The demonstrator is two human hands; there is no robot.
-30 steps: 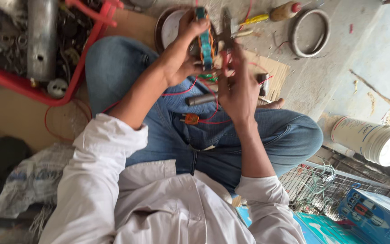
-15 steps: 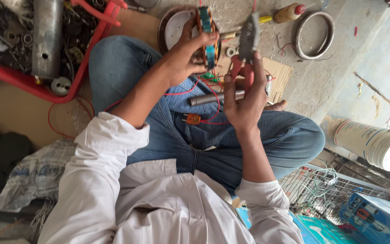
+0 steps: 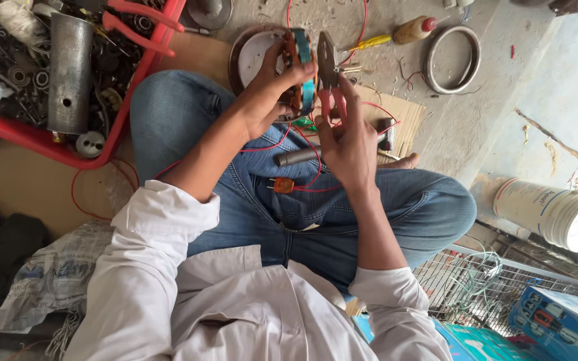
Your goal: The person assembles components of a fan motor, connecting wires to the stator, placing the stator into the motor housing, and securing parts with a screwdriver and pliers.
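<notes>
Rough concrete floor (image 3: 476, 120), cardboard sheet (image 3: 28, 194), daylight.

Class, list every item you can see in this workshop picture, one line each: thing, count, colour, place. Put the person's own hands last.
motor coil: one, orange and teal, in left hand
pliers: one, red-handled, in right hand
red tray: one, upper left, holding metal parts
steel pipe: one, grey, in tray
screwdriver: one, yellow shaft, brown handle, on floor at top
metal ring: one, grey, on floor
metal rod: one, grey, on lap
orange plug: one, on lap
white bucket: one, at right
blue box: one, lower right
left hand: grips coil
right hand: grips pliers
</notes>
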